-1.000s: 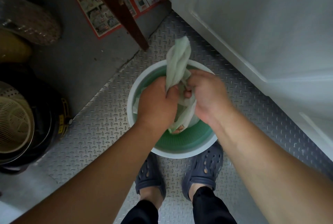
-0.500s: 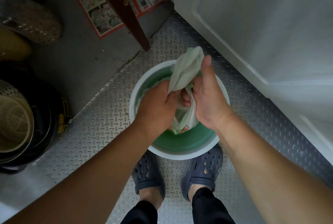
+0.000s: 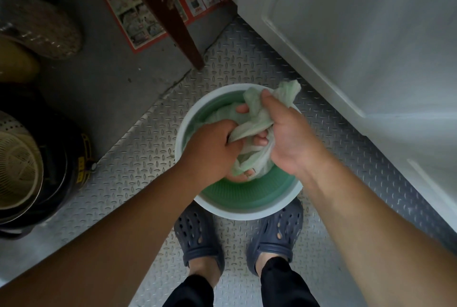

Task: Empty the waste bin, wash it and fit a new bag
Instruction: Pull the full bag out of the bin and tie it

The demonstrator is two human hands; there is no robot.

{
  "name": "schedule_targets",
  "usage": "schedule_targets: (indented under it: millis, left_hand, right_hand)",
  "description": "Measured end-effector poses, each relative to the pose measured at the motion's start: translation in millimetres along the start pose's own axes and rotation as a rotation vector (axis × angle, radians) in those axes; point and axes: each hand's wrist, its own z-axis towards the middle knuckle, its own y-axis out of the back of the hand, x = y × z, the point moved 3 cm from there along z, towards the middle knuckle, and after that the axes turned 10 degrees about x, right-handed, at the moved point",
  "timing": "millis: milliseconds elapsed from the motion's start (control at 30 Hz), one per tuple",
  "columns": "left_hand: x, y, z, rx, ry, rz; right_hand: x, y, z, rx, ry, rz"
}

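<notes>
A round waste bin with a white rim and green inside stands on the metal floor just ahead of my feet. A pale green plastic bag with rubbish in it sits in the bin, its top gathered and twisted. My left hand grips the bunched bag at the left. My right hand holds the twisted top, and a loose end sticks out past my fingers over the far rim. The bag's lower part is hidden behind my hands.
A white door or cabinet runs along the right. A dark wooden leg stands beyond the bin over a printed flyer. At the left sit a black pot with a beige strainer and a woven basket.
The bag's loose end, held up above the bin a second ago, has been brought down to the right over the far rim. My right hand has closed round the twisted top.
</notes>
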Motion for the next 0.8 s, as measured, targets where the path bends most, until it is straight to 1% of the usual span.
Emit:
schedule_targets:
  millis: [67,133,200,300,367,467,600,667,733,800]
  left_hand:
    - [3.5,2.8,5.6,0.017,0.058,-0.104]
    - [2.8,5.9,8.9,0.013,0.08,-0.158]
    - [2.2,8.5,11.0,0.005,0.11,-0.191]
    - [1.7,11.9,13.4,-0.023,0.161,-0.267]
    - [1.6,13.3,14.7,-0.033,0.178,-0.289]
    - [1.9,13.3,15.4,-0.031,0.21,-0.312]
    - [-2.0,13.3,15.4,-0.054,0.244,-0.328]
    - [-5.7,14.0,13.8,-0.056,0.248,-0.344]
    - [-10.6,15.7,11.6,-0.051,0.243,-0.373]
    - [-14.6,16.8,9.5,-0.041,0.215,-0.408]
  right_hand:
    - [0.9,2.5,-1.5,0.081,-0.005,0.063]
    - [1.3,5.5,-3.9,0.119,-0.023,0.106]
    - [0.9,9.7,-6.9,0.15,-0.067,0.055]
    - [-0.7,15.8,-12.8,0.159,-0.153,-0.116]
    - [1.8,16.6,-16.9,0.146,-0.163,-0.322]
    - [11.2,10.5,-18.5,0.13,-0.057,-0.664]
    - [18.0,2.9,-14.8,-0.053,0.115,-1.125]
    - [17.5,-0.7,-14.6,-0.111,0.206,-1.327]
    - [14.9,-4.4,-13.3,-0.162,0.28,-1.484]
    - [11.5,-8.0,-12.0,-0.23,0.375,-1.578]
